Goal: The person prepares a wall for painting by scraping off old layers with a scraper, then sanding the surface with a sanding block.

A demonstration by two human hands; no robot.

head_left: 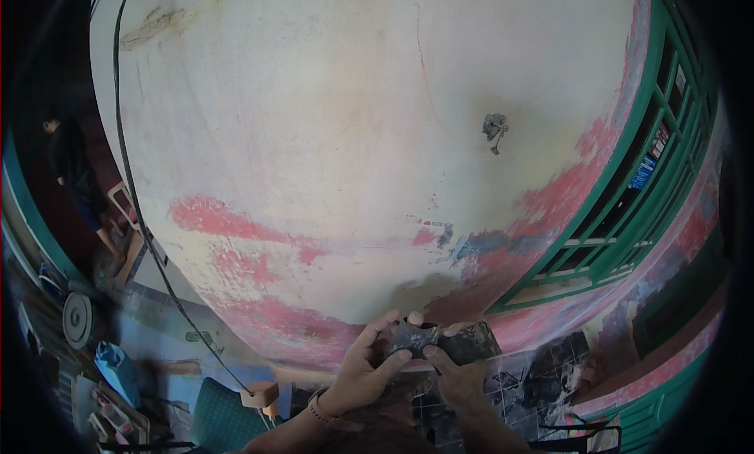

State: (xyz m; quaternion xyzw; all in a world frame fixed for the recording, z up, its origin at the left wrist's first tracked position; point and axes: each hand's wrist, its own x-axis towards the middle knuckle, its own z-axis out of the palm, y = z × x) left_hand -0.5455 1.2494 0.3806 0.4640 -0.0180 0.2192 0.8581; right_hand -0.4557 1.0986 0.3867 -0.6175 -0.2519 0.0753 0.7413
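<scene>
Both of my hands are raised in front of a worn wall at the lower middle of the view. My left hand (367, 364) and my right hand (457, 369) together grip a small dark, grimy metal part (414, 338), fingers of both wrapped around its edges. Behind it, to the right, sits a dark blocky object (473, 340), partly hidden by my right fingers. A band is on my left wrist.
A cream wall (353, 140) with peeling red paint fills most of the view. A black cable (133, 187) runs down its left side. A green window frame (628, 218) stands at the right. Another person (78, 179) stands at the far left near clutter on the floor.
</scene>
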